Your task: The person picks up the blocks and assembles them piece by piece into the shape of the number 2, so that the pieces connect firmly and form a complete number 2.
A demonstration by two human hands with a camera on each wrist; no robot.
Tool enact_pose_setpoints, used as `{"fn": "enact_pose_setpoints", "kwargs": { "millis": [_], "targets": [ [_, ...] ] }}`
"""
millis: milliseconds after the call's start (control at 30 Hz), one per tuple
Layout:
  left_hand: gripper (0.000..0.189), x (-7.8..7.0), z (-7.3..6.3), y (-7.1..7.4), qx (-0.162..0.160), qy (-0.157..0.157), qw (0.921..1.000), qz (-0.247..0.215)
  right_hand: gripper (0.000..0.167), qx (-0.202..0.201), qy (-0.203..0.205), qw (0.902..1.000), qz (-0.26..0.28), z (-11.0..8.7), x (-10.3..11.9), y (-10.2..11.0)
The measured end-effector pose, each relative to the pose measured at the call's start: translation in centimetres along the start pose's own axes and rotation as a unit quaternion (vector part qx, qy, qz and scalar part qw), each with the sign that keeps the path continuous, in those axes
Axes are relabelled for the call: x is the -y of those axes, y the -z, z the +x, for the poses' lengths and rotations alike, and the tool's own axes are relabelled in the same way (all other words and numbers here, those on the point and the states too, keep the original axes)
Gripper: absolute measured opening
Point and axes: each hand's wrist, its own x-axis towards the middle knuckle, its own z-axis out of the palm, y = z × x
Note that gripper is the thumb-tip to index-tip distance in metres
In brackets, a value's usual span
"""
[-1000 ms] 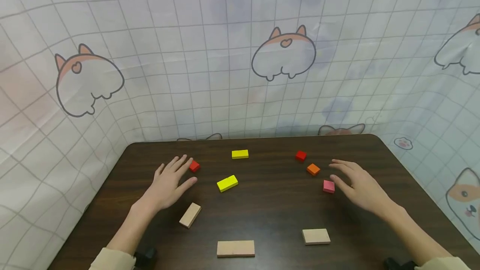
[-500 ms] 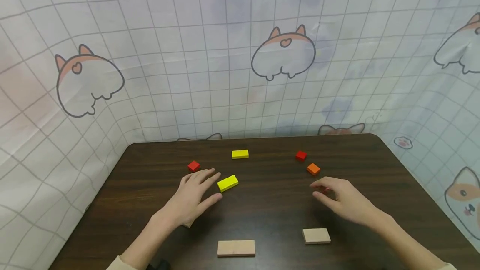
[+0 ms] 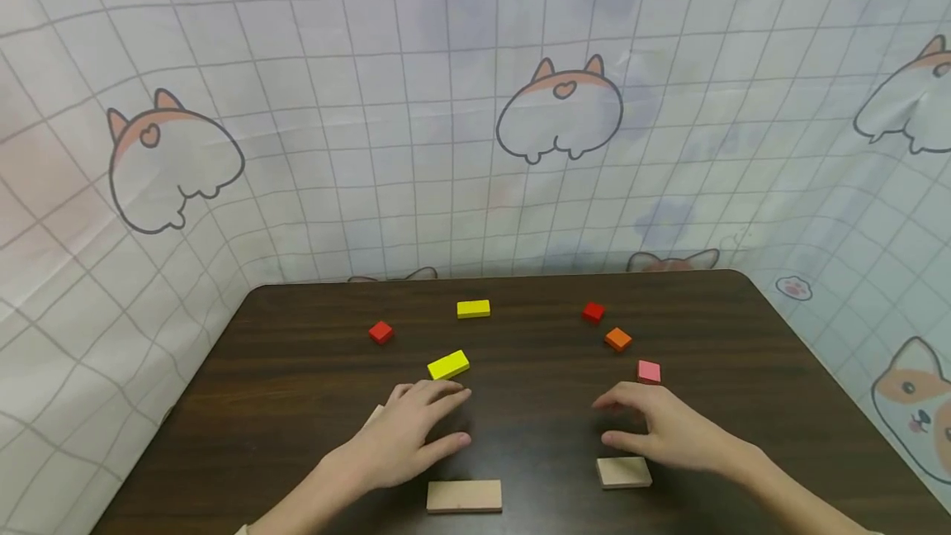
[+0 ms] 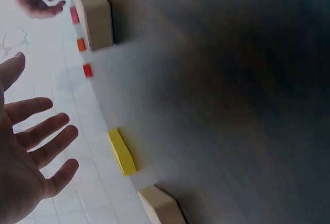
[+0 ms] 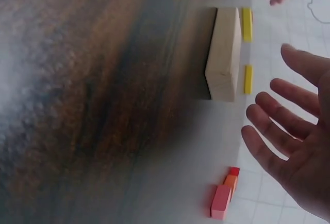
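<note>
My left hand [image 3: 409, 436] hovers over the table with spread, relaxed fingers and holds nothing. It partly covers a plain wooden block [image 3: 374, 415]; a yellow block [image 3: 449, 365] lies just beyond its fingertips. A longer wooden block [image 3: 464, 496] lies close to its near side. My right hand [image 3: 664, 428], also holding nothing, is above the table with fingers loosely bent. Below it is another wooden block [image 3: 624, 473], and just past its knuckles lies a pink block [image 3: 649, 371]. In the left wrist view, the left palm [image 4: 20, 167] faces the camera with fingers apart.
Farther back on the dark table [image 3: 520, 411] lie a second yellow block [image 3: 473, 309], a red block [image 3: 381, 332] at left, and another red block [image 3: 593, 312] and an orange block [image 3: 618, 339] at right. A grid-patterned cloth [image 3: 416, 163] hangs behind the table.
Both hands have moved inward and closer to the near edge. The red block at left and the pink block at right now show fully or nearly so. The blocks have stayed in place.
</note>
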Motion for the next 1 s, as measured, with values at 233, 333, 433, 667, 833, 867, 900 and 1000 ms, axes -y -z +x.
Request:
{"fn": "enact_pose_setpoints", "kwargs": {
  "millis": [233, 333, 433, 667, 833, 867, 900, 1000],
  "targets": [
    [0.059, -1.0, -0.5, -0.6, 0.041, -0.008, 0.9983, -0.042, 0.033, 0.039, -0.001, 0.999, 0.022, -0.4, 0.1, -0.4],
    [0.059, -1.1, -0.7, -1.0, 0.06, -0.005, 0.9967, -0.055, 0.033, 0.049, -0.003, 0.9986, 0.019, -0.7, 0.1, -0.5],
    [0.059, -1.2, -0.8, -1.3, 0.079, 0.0, 0.9945, -0.069, 0.034, 0.059, -0.002, 0.9981, 0.02, -0.9, 0.0, -0.5],
    [0.056, -1.2, -0.9, -1.5, 0.126, -0.005, 0.9868, -0.102, 0.037, 0.07, 0.014, 0.9971, 0.025, -1.3, -0.1, -0.9],
    [0.053, -1.3, -1.0, -1.4, 0.146, -0.01, 0.9819, -0.12, 0.038, 0.069, 0.009, 0.9972, 0.027, -1.5, -0.1, -1.4],
    [0.053, -1.3, -1.0, -1.4, 0.147, -0.012, 0.9818, -0.119, 0.038, 0.069, 0.007, 0.9972, 0.028, -1.5, -0.1, -1.5],
    [0.053, -1.3, -1.1, -1.4, 0.147, -0.015, 0.9817, -0.12, 0.038, 0.071, 0.005, 0.997, 0.029, -1.5, -0.1, -1.5],
    [0.053, -1.4, -1.1, -1.4, 0.146, -0.025, 0.9814, -0.121, 0.039, 0.072, 0.007, 0.997, 0.028, -1.5, -0.2, -1.6]
  ]
}}
